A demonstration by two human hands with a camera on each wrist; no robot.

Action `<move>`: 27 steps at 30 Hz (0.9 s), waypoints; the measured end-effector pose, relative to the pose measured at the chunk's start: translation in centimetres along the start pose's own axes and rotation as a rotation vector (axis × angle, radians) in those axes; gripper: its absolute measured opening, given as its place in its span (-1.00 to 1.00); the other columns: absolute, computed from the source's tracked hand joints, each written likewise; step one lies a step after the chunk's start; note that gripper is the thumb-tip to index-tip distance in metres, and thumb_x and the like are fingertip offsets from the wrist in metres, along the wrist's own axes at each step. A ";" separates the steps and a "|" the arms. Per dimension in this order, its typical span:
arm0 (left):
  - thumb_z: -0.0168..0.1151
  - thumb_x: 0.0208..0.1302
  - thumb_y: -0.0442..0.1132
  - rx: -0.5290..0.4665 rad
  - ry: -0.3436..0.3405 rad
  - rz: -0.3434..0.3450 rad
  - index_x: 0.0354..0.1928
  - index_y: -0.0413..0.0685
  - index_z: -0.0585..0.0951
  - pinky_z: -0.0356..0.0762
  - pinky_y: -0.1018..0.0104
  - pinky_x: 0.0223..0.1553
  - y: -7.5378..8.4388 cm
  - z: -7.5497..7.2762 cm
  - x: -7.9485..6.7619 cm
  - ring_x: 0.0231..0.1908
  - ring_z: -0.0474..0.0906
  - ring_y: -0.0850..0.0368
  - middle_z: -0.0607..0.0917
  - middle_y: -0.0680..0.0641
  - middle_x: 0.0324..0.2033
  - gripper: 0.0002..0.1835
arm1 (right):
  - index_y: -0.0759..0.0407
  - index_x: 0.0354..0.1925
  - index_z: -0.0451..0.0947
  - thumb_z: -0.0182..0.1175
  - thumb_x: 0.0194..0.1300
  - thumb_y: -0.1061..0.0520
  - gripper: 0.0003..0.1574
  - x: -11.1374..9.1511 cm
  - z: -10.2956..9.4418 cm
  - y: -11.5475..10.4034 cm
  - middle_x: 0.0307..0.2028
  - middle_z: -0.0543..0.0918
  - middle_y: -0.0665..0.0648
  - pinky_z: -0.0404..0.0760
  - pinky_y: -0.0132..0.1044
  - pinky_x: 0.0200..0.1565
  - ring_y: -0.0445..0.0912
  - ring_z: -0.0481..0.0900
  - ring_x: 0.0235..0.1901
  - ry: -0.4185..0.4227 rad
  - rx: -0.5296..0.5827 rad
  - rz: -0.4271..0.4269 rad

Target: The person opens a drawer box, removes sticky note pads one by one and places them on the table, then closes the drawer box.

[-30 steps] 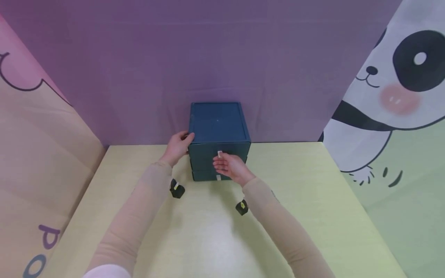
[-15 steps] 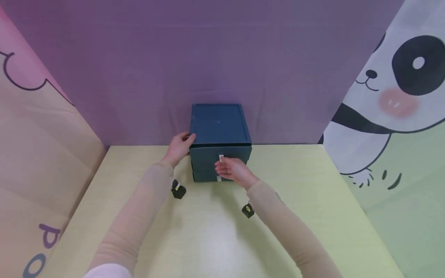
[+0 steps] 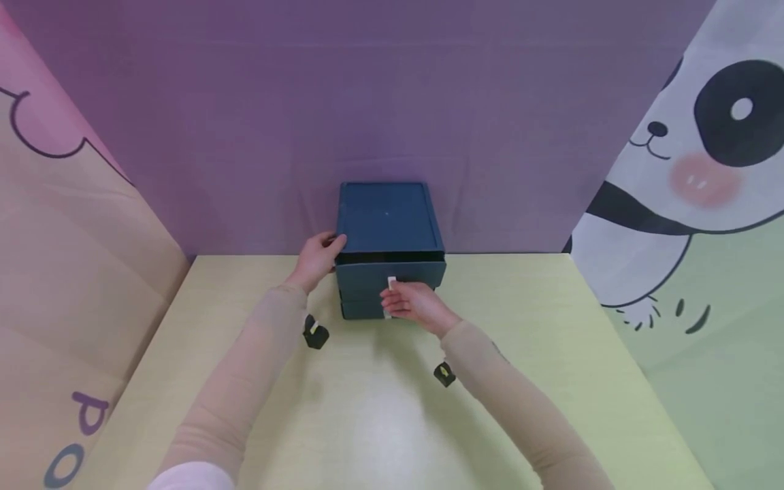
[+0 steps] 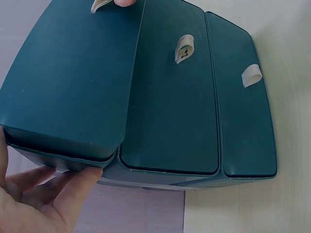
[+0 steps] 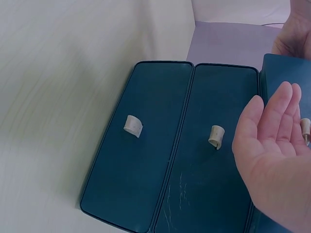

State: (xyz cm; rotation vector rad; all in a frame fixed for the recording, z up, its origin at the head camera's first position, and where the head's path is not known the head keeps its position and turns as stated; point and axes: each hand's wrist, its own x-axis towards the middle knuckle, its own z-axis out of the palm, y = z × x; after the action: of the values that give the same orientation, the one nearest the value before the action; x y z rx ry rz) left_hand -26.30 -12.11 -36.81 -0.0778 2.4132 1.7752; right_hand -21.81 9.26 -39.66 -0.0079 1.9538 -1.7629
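Observation:
A dark blue drawer cabinet (image 3: 388,218) stands on the table against the back wall. Its top drawer (image 3: 361,278) is partly pulled out, with a dark gap under the cabinet's top. My right hand (image 3: 419,307) pinches the white pull tab (image 3: 392,281) on that drawer's front; the exact finger contact is partly hidden. At the cabinet's upper left corner, my left hand (image 3: 315,260) presses with its thumb on the top edge and its fingers on the side. Below, the middle drawer (image 4: 170,107) and bottom drawer (image 4: 245,121) are closed, each with a pale loop tab.
The pale wooden table (image 3: 380,422) extends in front of the cabinet. A purple cloth wall (image 3: 380,88) rises directly behind it. Panels with printed drawings, including a panda (image 3: 692,163), flank both sides. A small black device (image 3: 316,333) hangs beneath the left wrist, another (image 3: 444,373) beneath the right.
The top drawer, flush with the cabinet one second ago, has slid out toward me, opening a widening gap. My right hand has moved back with the tab; my left hand stays at the corner.

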 end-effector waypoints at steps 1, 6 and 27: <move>-0.06 0.44 0.01 -0.004 0.000 0.002 0.44 -0.15 0.14 0.49 -0.02 0.12 0.0 0.0 0.0 0.25 0.33 -0.11 0.31 -0.24 0.33 -0.36 | 0.52 0.05 0.43 -0.12 0.49 0.02 -0.44 -0.1 0.0 0.0 -0.35 0.60 0.07 0.48 -0.05 0.18 -0.17 0.58 -0.35 -0.002 -0.009 -0.002; -0.06 0.45 0.00 -0.012 -0.001 0.002 0.44 -0.13 0.13 0.48 -0.03 0.13 0.1 -0.1 -0.1 0.26 0.32 -0.11 0.30 -0.24 0.33 -0.36 | 0.54 0.08 0.41 -0.12 0.49 0.03 -0.44 -0.3 -0.1 -0.2 -0.30 0.62 0.13 0.49 -0.04 0.18 -0.14 0.60 -0.32 -0.009 -0.061 0.001; -0.07 0.44 0.03 -0.016 -0.022 -0.001 0.44 -0.13 0.12 0.47 -0.01 0.15 -0.2 0.0 0.2 0.30 0.27 -0.10 0.28 -0.23 0.34 -0.35 | 0.47 -0.03 0.52 -0.09 0.49 0.01 -0.48 -1.4 -0.5 0.9 -0.24 0.66 0.23 0.56 -0.09 0.10 -0.12 0.62 -0.32 -0.038 -0.209 -0.047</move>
State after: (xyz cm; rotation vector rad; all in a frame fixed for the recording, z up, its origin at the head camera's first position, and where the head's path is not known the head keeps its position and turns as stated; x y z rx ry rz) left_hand -26.52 -12.20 -37.06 -0.0613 2.3833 1.7861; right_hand -20.49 10.33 -39.94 -0.1589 2.1167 -1.5672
